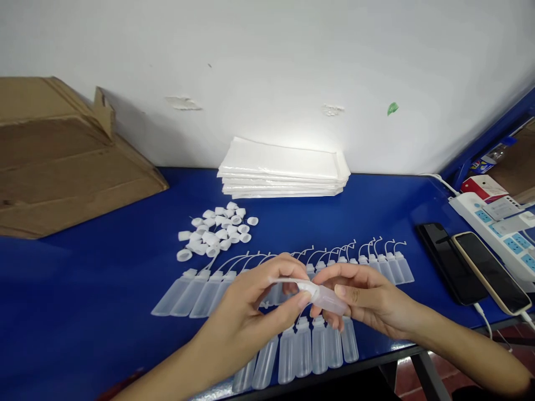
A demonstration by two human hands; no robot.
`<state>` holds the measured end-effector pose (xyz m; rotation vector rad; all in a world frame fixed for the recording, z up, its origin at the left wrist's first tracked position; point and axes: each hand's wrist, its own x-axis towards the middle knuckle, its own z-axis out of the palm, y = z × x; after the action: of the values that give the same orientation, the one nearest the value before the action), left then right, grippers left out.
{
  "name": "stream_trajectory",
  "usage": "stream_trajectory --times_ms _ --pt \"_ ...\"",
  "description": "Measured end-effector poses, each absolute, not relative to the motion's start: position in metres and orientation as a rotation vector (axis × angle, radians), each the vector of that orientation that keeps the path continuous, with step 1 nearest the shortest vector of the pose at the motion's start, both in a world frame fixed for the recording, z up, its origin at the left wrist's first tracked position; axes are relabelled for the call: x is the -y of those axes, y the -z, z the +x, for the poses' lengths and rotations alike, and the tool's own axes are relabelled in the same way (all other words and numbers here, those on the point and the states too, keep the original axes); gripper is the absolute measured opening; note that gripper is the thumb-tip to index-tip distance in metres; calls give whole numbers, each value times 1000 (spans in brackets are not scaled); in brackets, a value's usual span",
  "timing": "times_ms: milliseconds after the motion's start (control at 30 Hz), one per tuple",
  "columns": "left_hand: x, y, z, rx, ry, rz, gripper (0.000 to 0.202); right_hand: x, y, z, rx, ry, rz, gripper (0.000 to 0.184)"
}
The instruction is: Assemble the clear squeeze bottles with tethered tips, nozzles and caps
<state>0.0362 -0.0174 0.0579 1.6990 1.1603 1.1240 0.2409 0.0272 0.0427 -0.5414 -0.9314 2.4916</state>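
Between my hands, above the table, a small translucent plastic bottle (331,301) lies tilted, its neck pointing left. My left hand (254,312) pinches the white cap (308,288) at the neck between thumb and fingers. A thin curved spout tube sticks out leftward from that cap. Round the bottle's body, the fingers of my right hand (368,298) are closed. Behind my hands runs a row of similar bottles (179,294) with bent spout tubes, partly hidden by my left hand. Nearer to me lie several more bottles (303,348).
Loose white caps (211,238) are heaped on the blue table (83,312). A stack of white packets (284,170) rests against the wall. Cardboard (62,161) leans at the left. Two phones (451,262) with cables and a power strip (497,234) occupy the right side.
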Motion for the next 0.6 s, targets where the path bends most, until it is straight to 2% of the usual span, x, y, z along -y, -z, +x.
stream_trajectory --times_ms 267,400,600 --pt "16 -60 28 -1047 -832 1844 16 -29 -46 247 1281 -2305 -683 29" --pt "16 -58 29 -1080 -875 1970 14 -24 -44 245 1354 -2125 -747 25" --pt "19 -47 38 -1247 -993 1819 14 -20 -41 244 1575 -1745 -821 25"
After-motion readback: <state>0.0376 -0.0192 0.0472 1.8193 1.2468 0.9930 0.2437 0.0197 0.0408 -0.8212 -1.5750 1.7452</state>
